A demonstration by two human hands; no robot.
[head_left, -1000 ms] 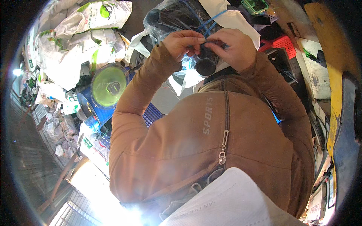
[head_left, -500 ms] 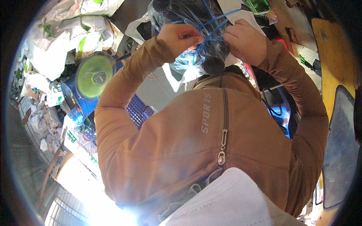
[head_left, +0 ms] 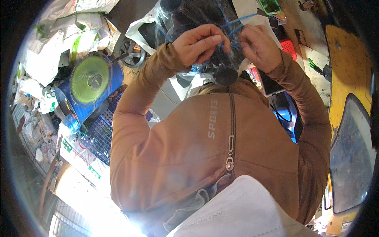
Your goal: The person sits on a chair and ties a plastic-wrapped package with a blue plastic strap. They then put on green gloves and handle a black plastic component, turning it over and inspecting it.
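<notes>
A bundle of dark items in clear plastic wrap (head_left: 189, 17) lies in front of my chest, and a black round end (head_left: 226, 76) sticks out at its near side. Blue string (head_left: 241, 19) crosses over the bundle. My left hand (head_left: 202, 42) is closed over the string where it crosses, thumb and fingers pinched together. To the right, my right hand (head_left: 259, 45) has its fingers curled at the string too. The crossing itself is partly hidden by my fingers. White sheet material (head_left: 139, 32) shows beneath the bundle.
On the left, a green-bladed fan (head_left: 91, 77) stands before a blue drum (head_left: 115, 75), with white sacks (head_left: 47, 55) piled beyond. A dark blue crate (head_left: 98, 132) sits below. Right are a red basket (head_left: 288, 48), a green tray (head_left: 270, 5) and a yellow panel (head_left: 342, 59).
My left hand has shifted right, over the string crossing, closer to the right hand. My right hand has dropped slightly. My view has also moved a little.
</notes>
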